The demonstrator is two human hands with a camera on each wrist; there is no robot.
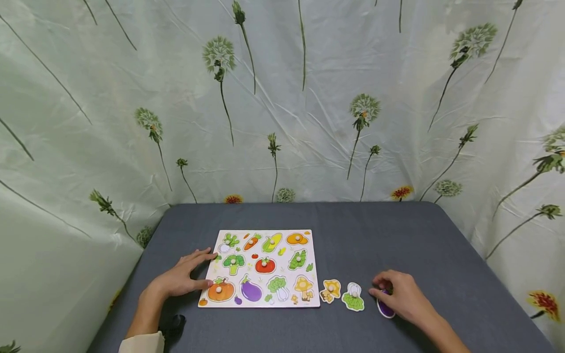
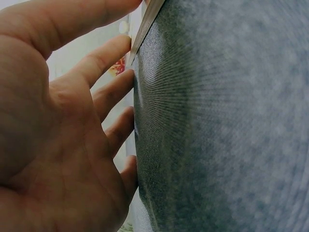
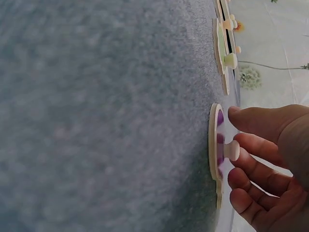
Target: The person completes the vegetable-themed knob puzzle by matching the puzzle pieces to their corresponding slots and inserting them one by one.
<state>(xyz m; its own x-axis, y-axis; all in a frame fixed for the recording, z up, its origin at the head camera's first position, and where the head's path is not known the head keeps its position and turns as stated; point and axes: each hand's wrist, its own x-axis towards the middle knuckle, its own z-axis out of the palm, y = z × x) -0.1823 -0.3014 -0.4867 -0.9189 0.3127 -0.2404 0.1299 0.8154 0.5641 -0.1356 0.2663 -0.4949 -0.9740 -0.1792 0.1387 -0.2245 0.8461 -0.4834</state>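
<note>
A white vegetable puzzle board [image 1: 282,294] lies flat on the table. My left hand [image 1: 183,274] rests at its left edge with fingers spread, thumb and a fingertip touching the board. In the left wrist view the left fingers [image 2: 113,94] are extended along the board's edge and the table. My right hand [image 1: 403,294] is over an eggplant puzzle piece [image 1: 386,310], right of the board. The right wrist view shows that eggplant piece [image 3: 213,145] flat on the cloth, its knob [image 3: 232,150] beside the loosely bent fingers, the thumb apart from it.
A mushroom piece [image 1: 330,291] and a bok choy piece [image 1: 353,297] lie between board and right hand. Several knobbed pieces, such as the tomato [image 1: 265,265], sit in the board. A black object [image 1: 175,326] is by the left wrist. A flowered curtain [image 1: 309,122] surrounds the grey table [image 1: 375,235].
</note>
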